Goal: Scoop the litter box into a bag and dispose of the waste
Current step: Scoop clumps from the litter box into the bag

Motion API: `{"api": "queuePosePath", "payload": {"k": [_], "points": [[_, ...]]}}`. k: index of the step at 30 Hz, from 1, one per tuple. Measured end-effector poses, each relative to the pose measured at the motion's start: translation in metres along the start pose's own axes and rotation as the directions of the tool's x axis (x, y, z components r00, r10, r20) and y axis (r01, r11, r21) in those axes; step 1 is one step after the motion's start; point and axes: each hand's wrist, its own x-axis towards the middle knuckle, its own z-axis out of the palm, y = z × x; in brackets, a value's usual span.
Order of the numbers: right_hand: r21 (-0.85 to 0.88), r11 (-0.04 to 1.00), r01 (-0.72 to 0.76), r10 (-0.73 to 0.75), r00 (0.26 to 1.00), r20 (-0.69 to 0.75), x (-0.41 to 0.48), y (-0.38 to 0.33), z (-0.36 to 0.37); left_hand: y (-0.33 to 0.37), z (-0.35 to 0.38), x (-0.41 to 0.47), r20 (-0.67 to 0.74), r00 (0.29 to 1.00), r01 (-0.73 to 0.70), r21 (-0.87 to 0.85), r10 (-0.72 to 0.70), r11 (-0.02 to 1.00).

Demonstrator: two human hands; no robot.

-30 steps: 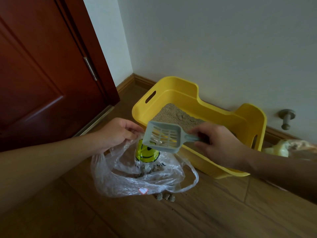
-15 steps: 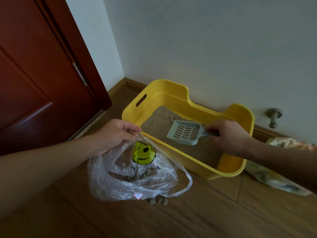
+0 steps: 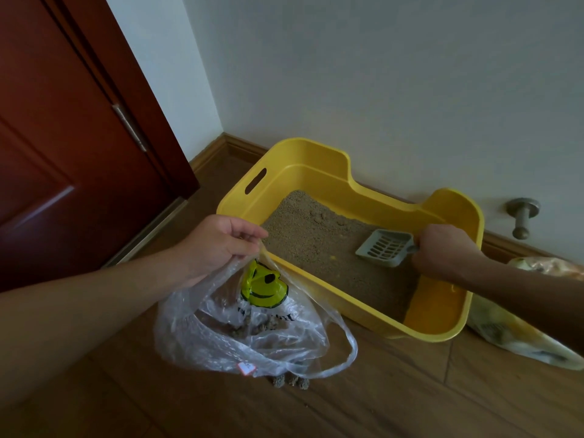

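Note:
A yellow litter box (image 3: pixel 303 159) half filled with tan litter (image 3: pixel 316 241) stands on the wood floor against the wall. My right hand (image 3: pixel 445 251) grips the handle of a grey slotted scoop (image 3: pixel 384 248), whose blade rests on the litter at the box's right side. My left hand (image 3: pixel 221 245) pinches the rim of a clear plastic bag (image 3: pixel 234 336) with a yellow smiley print, held open just outside the box's near left wall. Brown clumps lie in the bag's bottom. A few clumps (image 3: pixel 289 381) lie on the floor beneath the bag.
A dark red door (image 3: pixel 63 137) stands at the left, with a wooden baseboard (image 3: pixel 240 147) along the wall. A metal door stopper (image 3: pixel 523 216) sticks up at the right. Another filled plastic bag (image 3: pixel 512 336) lies right of the box.
My right hand has carried the scoop from above the bag back into the box, across to its right side, and lowered it onto the litter. My left hand still holds the bag open.

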Motion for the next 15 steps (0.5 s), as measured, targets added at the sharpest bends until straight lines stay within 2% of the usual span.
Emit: {"api": "queuePosePath", "payload": {"k": [7,15], "points": [[-0.005,1.0,-0.012,0.012,1.0,-0.014,0.031,-0.015,0.009,0.001,0.002,0.013,0.019,1.0,0.016,-0.03,-0.015,0.999],[0.071,0.997,-0.011,0.013,1.0,-0.023,0.076,-0.055,0.021,0.0,-0.007,0.019,0.053,0.998,0.047,-0.092,-0.043,0.995]]}}
